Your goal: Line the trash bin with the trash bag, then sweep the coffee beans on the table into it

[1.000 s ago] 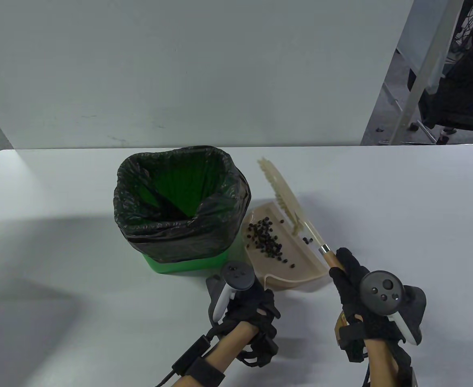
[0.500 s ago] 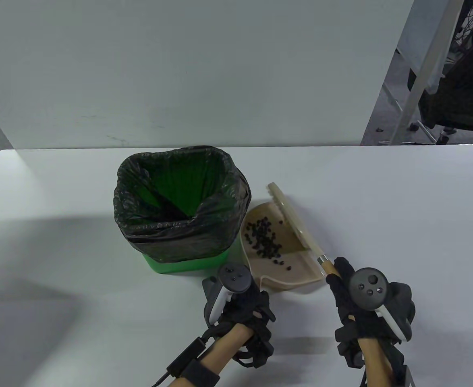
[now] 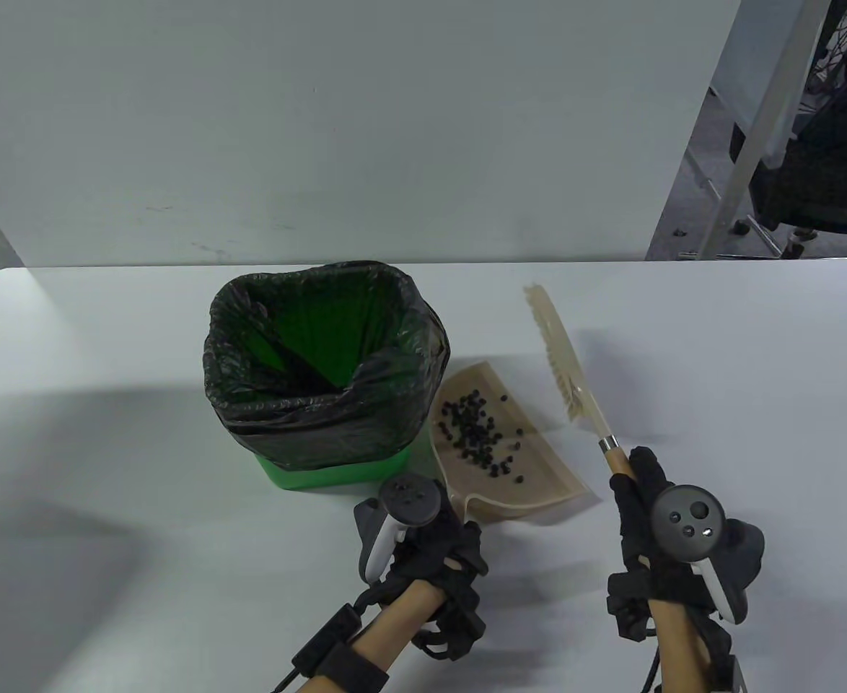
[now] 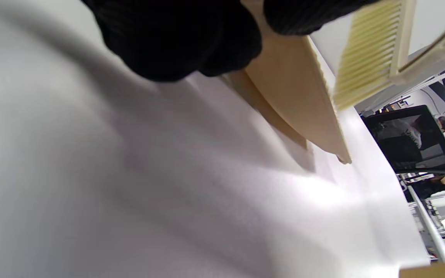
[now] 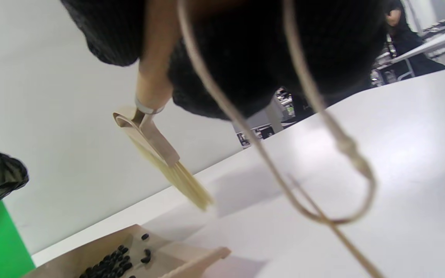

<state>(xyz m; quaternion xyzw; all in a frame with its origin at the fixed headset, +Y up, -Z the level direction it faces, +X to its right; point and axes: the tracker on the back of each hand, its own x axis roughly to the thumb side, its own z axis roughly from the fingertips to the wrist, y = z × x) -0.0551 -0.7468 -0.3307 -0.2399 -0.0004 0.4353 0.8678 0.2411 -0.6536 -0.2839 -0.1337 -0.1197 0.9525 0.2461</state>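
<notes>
A: Since the trash bag [image 3: 250,393] was already folded over the rim of the green trash bin [image 3: 337,473] in the table view, how much of the job looked finished?

B: The lining looked done. The coffee beans [image 3: 475,433] lay heaped in the beige dustpan [image 3: 539,473], which sat just right of the bin, and no loose beans showed on the table [image 3: 106,346]. By that reckoning, only tipping the pan into the bin was left.

A: And the hands, from above?

B: The left hand [image 3: 434,559] sat at the near end of the dustpan with its fingers curled under; its grasp was hidden there. The right hand [image 3: 654,534] was wrapped round the wooden handle of the brush [image 3: 564,361], which was raised and stood to the right of the pan, apart from it.

A: Did the left wrist view add anything?

B: It did. It looked from below, where the gloved fingers [image 4: 176,38] of the left hand were closed around the dustpan's handle, and the pan's underside [image 4: 296,100] was tilted, its front corner clear of the table. The brush bristles [image 4: 365,50] hung beyond it. No beans or bin showed there.

A: And the right wrist view?

B: The right hand's fingers [image 5: 222,58] clasped the brush handle, and a hanging cord loop [image 5: 338,143] dangled from it, unseen from above. The bristles [image 5: 184,181] hung in the air above the table, touching nothing, with beans [image 5: 110,264] in the pan below and a green corner of the bin at the left edge.
</notes>
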